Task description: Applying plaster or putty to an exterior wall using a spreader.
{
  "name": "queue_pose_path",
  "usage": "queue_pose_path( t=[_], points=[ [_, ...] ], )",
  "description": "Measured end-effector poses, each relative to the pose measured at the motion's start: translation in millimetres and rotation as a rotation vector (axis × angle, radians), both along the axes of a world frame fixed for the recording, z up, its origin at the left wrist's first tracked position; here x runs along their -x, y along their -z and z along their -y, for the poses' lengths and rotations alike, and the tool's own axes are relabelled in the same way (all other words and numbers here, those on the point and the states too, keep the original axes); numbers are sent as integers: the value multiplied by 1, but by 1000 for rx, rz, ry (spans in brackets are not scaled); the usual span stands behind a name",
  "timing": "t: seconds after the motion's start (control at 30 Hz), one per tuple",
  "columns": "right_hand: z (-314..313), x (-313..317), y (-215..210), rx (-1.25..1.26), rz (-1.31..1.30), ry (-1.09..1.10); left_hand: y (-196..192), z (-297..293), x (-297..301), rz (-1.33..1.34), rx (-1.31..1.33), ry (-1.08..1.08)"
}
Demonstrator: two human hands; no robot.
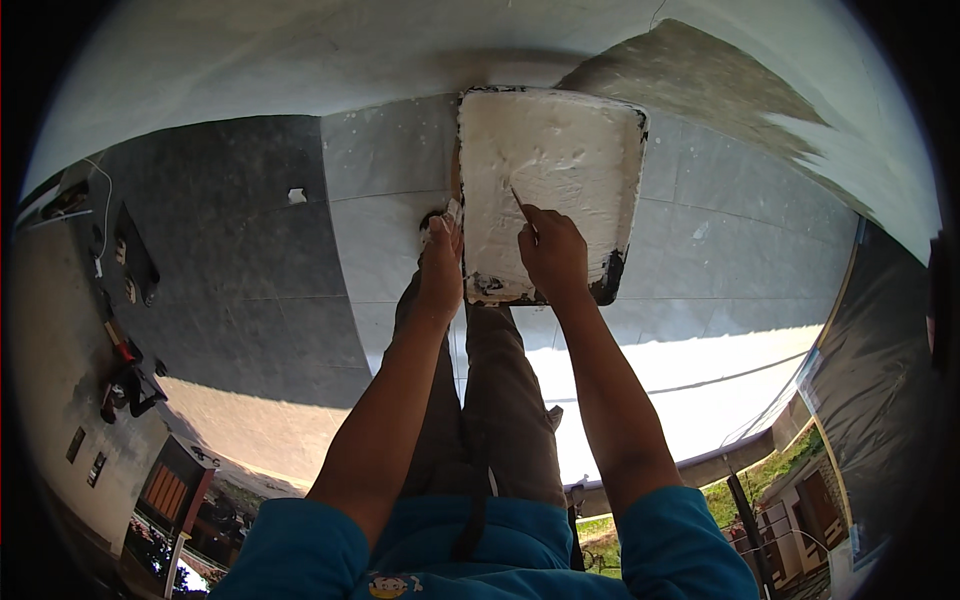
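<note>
A black-rimmed rectangular tray [641,165] full of thick white paste [560,140] lies in front of me, near the wall's foot. Over its lower middle, my right hand [556,258] grips a thin tool [518,198], seen nearly edge-on, so its kind is unclear. The tool's tip points into the paste, whose surface is ridged around it. Against the tray's left side is my left hand [441,265], its fingers drawn together and smeared white. Whether it holds the rim or something small and white there is hidden.
A pale wall [400,65] curves along the far side, with a rough grey unpainted patch [700,85]. Grey floor tiles [265,240] carry a small white scrap [297,196]. Tools and a cable [106,205] lie far left. Black sheeting [860,370] hangs at right.
</note>
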State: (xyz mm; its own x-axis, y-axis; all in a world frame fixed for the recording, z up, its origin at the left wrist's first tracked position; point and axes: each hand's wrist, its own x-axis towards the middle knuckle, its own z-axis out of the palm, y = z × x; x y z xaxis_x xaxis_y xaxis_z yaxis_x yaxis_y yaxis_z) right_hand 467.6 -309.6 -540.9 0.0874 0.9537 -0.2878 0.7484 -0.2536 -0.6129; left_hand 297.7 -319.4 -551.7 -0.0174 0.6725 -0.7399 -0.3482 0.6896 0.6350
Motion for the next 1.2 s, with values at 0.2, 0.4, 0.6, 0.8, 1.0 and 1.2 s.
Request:
queue_pose_path(
  t=[0.2, 0.4, 0.6, 0.8, 1.0, 1.2],
  points=[
    [5, 21, -12, 45, -25, -183, -10, -5, 2, 66, -77, 90],
    [33, 22, 6, -345, 173, -454, -1, -1, 1, 35, -7, -10],
    [9, 9, -26, 91, -63, -58, -7, -4, 6, 60, -37, 68],
    [-7, 15, 2, 57, -268, 333, 0, -3, 4, 42, -29, 64],
    [0, 33, 3, 103, -234, 89, 4, -3, 9, 86, -72, 74],
    [5, 29, -5, 99, -223, 227, -2, -2, 5, 79, -74, 87]
  ],
)
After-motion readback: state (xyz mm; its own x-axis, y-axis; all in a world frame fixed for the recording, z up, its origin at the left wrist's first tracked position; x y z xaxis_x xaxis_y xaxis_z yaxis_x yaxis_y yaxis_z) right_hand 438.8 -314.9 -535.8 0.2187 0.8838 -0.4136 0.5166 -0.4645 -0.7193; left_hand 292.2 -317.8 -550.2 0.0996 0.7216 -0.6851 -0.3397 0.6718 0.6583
